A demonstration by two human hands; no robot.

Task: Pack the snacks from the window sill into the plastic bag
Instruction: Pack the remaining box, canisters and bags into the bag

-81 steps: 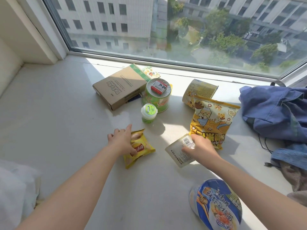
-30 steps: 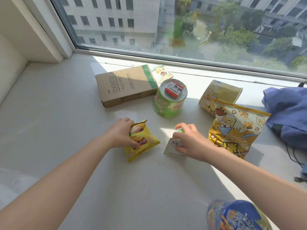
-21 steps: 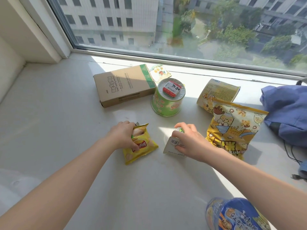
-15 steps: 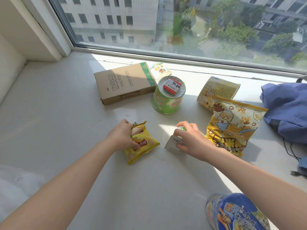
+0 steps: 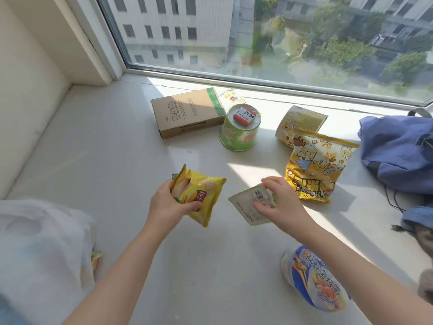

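My left hand (image 5: 167, 207) grips a small yellow Lay's chip bag (image 5: 203, 199), lifted off the white sill (image 5: 117, 141). My right hand (image 5: 281, 202) pinches a pale flat packet with a barcode (image 5: 251, 205); a bit of something green shows behind its fingers. A white plastic bag (image 5: 39, 249) lies at the lower left. On the sill stand a green cup with a red packet on its lid (image 5: 240, 131), a yellow cup on its side (image 5: 300, 124), a big yellow popcorn bag (image 5: 316, 167) and a blue noodle bowl (image 5: 314, 277).
A brown cardboard box (image 5: 187, 111) lies near the window with a small yellow packet (image 5: 230, 97) behind it. A blue backpack (image 5: 398, 151) and cables fill the right side. A wall closes off the left end.
Both hands have come up and back from the sill, the left lifting the Lay's bag, the right lifting the pale packet. The small green-lidded cup from earlier is no longer in open view.
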